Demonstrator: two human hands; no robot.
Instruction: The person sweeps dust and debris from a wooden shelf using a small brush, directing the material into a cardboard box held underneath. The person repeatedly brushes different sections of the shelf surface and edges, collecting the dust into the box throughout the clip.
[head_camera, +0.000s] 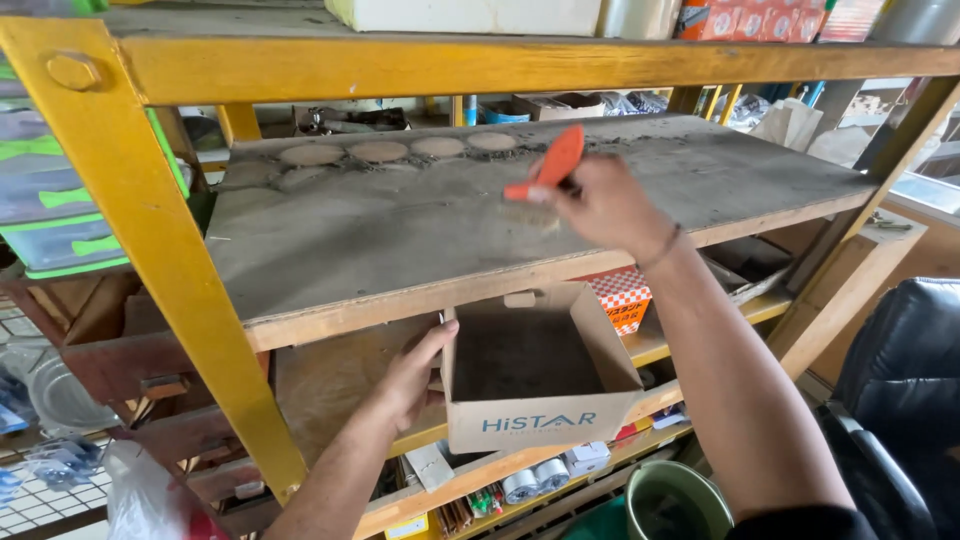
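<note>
The orange-handled brush (545, 168) sits over the middle of the dusty wooden shelf board (400, 225), its handle tilted up and away and its pale bristles down at the board's surface. The right hand (605, 205) is clenched around the lower part of the handle, fingers wrapped tight, with a thin band at the wrist. The board is grey with dust, and a row of round, cleaner marks (400, 150) runs along its back edge.

Just below the board's front edge, an open cardboard box (535, 375) is held up against the shelf, its dark inside facing up. The left hand (410, 375) grips the box's left wall, thumb over the rim and fingers on the outside.

The shelf belongs to a yellow metal rack (150, 230). A red-and-white checked packet (622, 297) lies behind the box on the lower shelf, and a green bucket (675, 500) stands below. A black chair (900, 380) is at the right.
</note>
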